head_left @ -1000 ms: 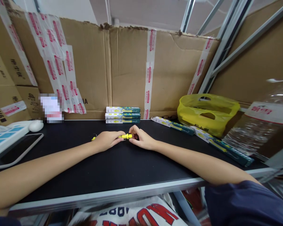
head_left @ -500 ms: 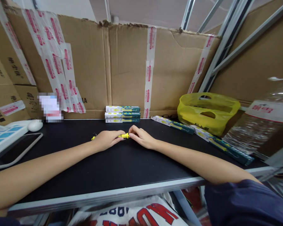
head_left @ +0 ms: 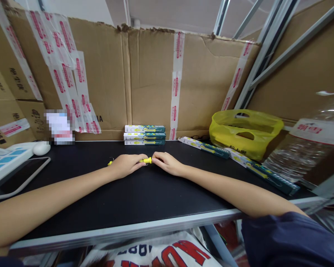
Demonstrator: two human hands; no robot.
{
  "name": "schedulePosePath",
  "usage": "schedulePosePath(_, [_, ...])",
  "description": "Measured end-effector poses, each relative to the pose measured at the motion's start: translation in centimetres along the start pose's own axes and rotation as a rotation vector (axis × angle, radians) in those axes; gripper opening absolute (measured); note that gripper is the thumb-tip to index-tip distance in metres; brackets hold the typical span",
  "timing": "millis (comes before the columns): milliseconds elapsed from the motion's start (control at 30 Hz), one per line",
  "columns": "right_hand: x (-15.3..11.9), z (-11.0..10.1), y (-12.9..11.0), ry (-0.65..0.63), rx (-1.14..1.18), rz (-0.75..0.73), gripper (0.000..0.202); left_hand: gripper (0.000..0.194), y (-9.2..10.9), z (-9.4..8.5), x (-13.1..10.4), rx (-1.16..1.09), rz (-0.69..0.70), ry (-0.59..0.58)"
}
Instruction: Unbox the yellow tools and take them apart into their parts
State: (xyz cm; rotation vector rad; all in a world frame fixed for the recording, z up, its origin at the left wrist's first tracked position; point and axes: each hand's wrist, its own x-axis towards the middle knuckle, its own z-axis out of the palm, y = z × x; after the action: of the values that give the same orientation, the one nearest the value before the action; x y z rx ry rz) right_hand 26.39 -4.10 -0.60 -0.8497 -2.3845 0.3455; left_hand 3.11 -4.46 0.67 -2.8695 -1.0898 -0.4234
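yellow tool [head_left: 147, 160] lay across the middle of the frame, low over the black tabletop [head_left: 156, 196], between my two hands. my left hand [head_left: 127, 165] was closed around it, thumb and fingers pressed on its body, and a bit of yellow with a thin curved wire poked out past the wrist side, left of centre. my right hand [head_left: 167, 163] had its thumb and fingers bunched at the tool's right end, touching it; my own knuckles hid the tips, so i could not tell whether they pinched it or merely rested there.

just above my hands in the frame, three printed boxes [head_left: 144, 135] sat stacked against the cardboard panel [head_left: 153, 81]. right of centre, a loose box [head_left: 204, 147] lay at a slant, and a second loose box [head_left: 263, 171] ran on from it toward the lower right. a yellow plastic bag [head_left: 245, 137] stood behind them, near a clear bottle [head_left: 306, 148] at the right edge. on the left side of the frame, a phone [head_left: 20, 178] lay face up just beside a white power strip [head_left: 5, 159].
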Motion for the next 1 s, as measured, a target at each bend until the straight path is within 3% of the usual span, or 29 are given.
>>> schedulePosePath(67, [-0.1, 0.1, 0.1, -0.001, 0.042, 0.001, 0.02, 0.036, 0.0, -0.1, 0.0, 0.001, -0.002, -0.003])
schedulePosePath(400, [0.0, -0.2, -0.2, 0.003, 0.031, 0.016, 0.028, 0.035, 0.0, 0.0, 0.0, 0.01, -0.005, -0.002])
schedulePosePath(500, [-0.1, -0.1, -0.1, 0.007, 0.112, 0.01, 0.017, 0.035, 0.0, 0.0, 0.0, 0.009, -0.006, -0.007])
schedulePosePath(600, [-0.2, 0.0, -0.1, 0.005, 0.158, 0.011, 0.022, 0.034, -0.1, 0.0, 0.0, -0.002, 0.0, -0.002])
schedulePosePath(867, [-0.2, -0.4, -0.6, 0.019, 0.086, 0.048, 0.024, 0.033, 0.0, 0.0, 0.0, 0.003, 0.0, 0.011])
schedulePosePath(1000, [-0.5, -0.3, -1.0, -0.025, -0.066, 0.045, 0.019, 0.034, -0.1, 0.0, 0.0, 0.012, 0.007, 0.007])
